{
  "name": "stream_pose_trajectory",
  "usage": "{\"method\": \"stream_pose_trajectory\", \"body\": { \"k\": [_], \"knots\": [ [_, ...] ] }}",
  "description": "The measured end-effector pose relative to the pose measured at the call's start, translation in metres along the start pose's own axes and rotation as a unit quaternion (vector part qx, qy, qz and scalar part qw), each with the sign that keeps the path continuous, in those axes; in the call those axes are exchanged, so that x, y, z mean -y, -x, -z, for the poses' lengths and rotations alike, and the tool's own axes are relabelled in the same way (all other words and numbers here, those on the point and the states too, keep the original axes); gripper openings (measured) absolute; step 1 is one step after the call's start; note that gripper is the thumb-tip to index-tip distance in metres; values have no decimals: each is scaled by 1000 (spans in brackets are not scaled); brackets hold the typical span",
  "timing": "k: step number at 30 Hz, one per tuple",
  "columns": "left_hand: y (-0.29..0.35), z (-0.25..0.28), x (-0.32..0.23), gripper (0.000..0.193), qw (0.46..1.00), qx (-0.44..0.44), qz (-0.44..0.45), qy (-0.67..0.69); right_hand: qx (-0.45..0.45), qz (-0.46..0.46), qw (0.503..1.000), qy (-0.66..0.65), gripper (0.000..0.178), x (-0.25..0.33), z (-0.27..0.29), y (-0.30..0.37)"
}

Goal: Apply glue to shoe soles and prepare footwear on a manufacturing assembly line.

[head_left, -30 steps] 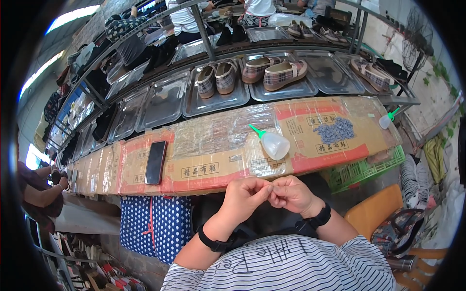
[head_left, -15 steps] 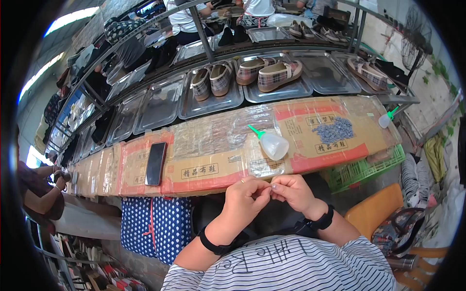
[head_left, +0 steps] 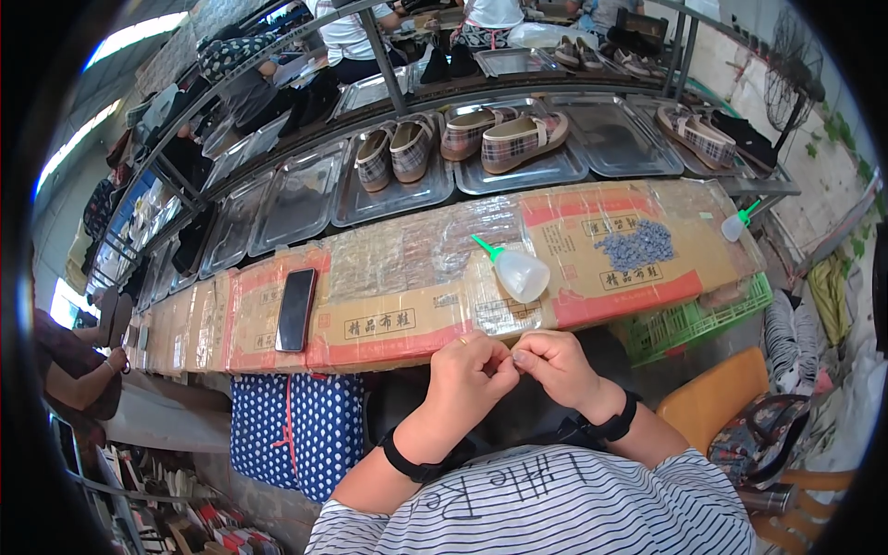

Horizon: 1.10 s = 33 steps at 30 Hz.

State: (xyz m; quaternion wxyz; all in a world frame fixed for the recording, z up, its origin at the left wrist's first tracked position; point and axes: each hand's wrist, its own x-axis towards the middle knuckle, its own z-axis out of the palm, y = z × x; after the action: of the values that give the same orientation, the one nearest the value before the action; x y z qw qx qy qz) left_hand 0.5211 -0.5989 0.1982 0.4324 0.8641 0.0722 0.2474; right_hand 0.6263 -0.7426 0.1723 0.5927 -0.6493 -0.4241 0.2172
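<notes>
My left hand (head_left: 470,377) and my right hand (head_left: 558,366) meet fingertip to fingertip just off the near edge of the cardboard-covered bench (head_left: 435,319). Both are closed in a pinch; whatever sits between the fingers is too small or hidden to name. Beyond them a squeeze bottle (head_left: 524,277) with a green nozzle lies on the cardboard. Further right is a patch of small grey-blue pieces (head_left: 638,245). A dark phone (head_left: 296,311) rests to the left.
Behind the bench, metal trays (head_left: 301,205) carry plaid shoes (head_left: 524,141); they sit on a rack. A second green-tipped bottle (head_left: 737,225) stands at the right end. Below are a green crate (head_left: 689,324), a polka-dot bag (head_left: 298,435) and a chair (head_left: 717,398). Another person (head_left: 83,370) handles a shoe at left.
The trays with the plaid shoes have shifted slightly left. The person at far left has raised a dark shoe. My hands stay pinched together, almost unmoved.
</notes>
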Motion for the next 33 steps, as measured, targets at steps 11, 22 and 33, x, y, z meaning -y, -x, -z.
{"method": "stream_pose_trajectory", "body": {
  "k": [11,22,33],
  "knots": [
    [-2,-15,-5,10,997,-64,-26,-21,-10,0,999,-41,17,-2,7,3],
    [-4,-26,-11,11,997,-75,-32,-13,2,-25,998,-55,18,-2,20,9],
    [-6,-32,-19,9,998,-68,-9,15,29,-113,968,-223,21,-7,33,15]
  ]
}}
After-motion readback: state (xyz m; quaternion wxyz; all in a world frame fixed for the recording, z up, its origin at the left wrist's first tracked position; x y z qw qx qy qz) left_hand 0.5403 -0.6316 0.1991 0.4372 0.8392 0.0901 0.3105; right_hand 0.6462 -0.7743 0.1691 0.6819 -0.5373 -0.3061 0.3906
